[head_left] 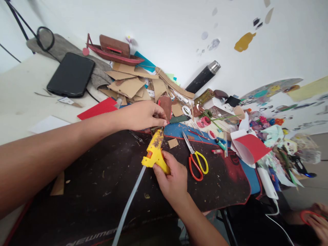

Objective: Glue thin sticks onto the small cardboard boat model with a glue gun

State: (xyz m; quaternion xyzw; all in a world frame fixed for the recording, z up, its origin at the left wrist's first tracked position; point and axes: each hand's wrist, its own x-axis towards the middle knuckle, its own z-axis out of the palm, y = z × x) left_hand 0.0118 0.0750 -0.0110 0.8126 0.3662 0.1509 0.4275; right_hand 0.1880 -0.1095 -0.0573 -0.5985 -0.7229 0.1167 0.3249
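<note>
My right hand [173, 177] is wrapped round the handle of a yellow hot glue gun [155, 147], smudged brown near its front. A long translucent glue stick [130, 201] runs out of its back end. The nozzle points away from me, just under the fingers of my left hand [146, 116]. That hand's thumb and fingers are pinched together; a speck of red shows at the tips, but what they hold is mostly hidden. Right behind them is a brown, rounded piece with red edges [165, 104]. Scissors [195, 157] with one red and one yellow handle lie to the right.
Cardboard scraps [128, 85], a model boat [115, 51] and a black flask [203, 77] line the wall. A black phone [71, 75] lies at left. Red corrugated card [98, 108] is beside my left forearm. Another person's hand [319, 222] shows at lower right.
</note>
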